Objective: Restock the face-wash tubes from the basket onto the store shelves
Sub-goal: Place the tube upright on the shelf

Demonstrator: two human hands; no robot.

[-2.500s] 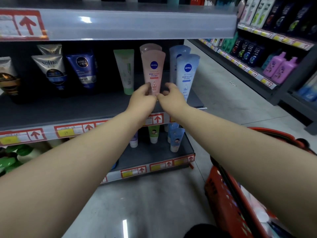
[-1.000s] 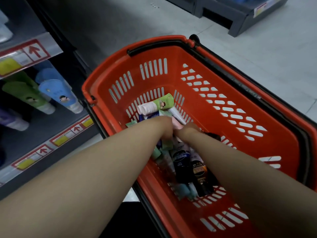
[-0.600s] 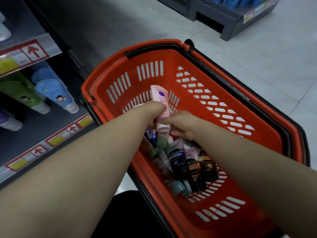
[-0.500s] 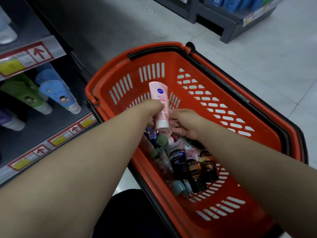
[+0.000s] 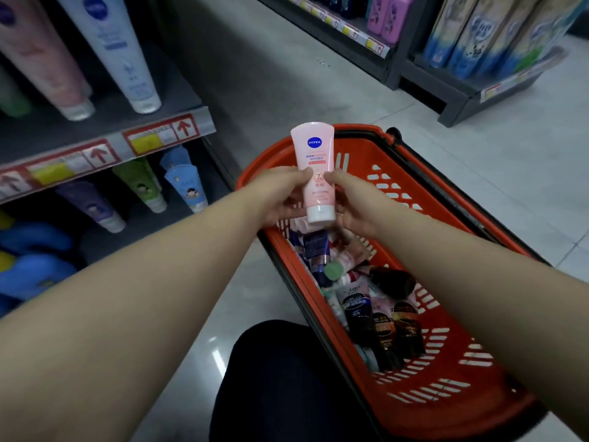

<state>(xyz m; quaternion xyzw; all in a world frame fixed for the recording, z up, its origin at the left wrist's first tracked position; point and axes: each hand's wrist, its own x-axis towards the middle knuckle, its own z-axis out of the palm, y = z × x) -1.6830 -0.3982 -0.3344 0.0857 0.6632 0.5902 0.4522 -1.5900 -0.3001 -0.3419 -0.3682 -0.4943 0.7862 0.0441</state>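
A pink Nivea face-wash tube (image 5: pixel 315 161) with a white cap stands upright, cap down, above the far end of the red basket (image 5: pixel 452 406). My left hand (image 5: pixel 280 196) grips its left side and my right hand (image 5: pixel 353 202) grips its right side. Inside the basket lie several more tubes (image 5: pixel 366 301), dark, white and pink ones among them. On the left shelf (image 5: pixel 105 122) stand a matching pink tube (image 5: pixel 41 55) and a pale blue tube (image 5: pixel 118 49).
The lower shelf holds a purple tube (image 5: pixel 92 207), a green tube (image 5: pixel 141 186) and a blue tube (image 5: pixel 188 188). Price strips with red arrows (image 5: pixel 159 135) edge the shelf. Across the aisle stands another shelving unit (image 5: pixel 462 43). My dark-trousered knee (image 5: pixel 280 378) sits beside the basket.
Both hands have lifted the pink tube up out of the basket. My view has swung up toward the left shelf.
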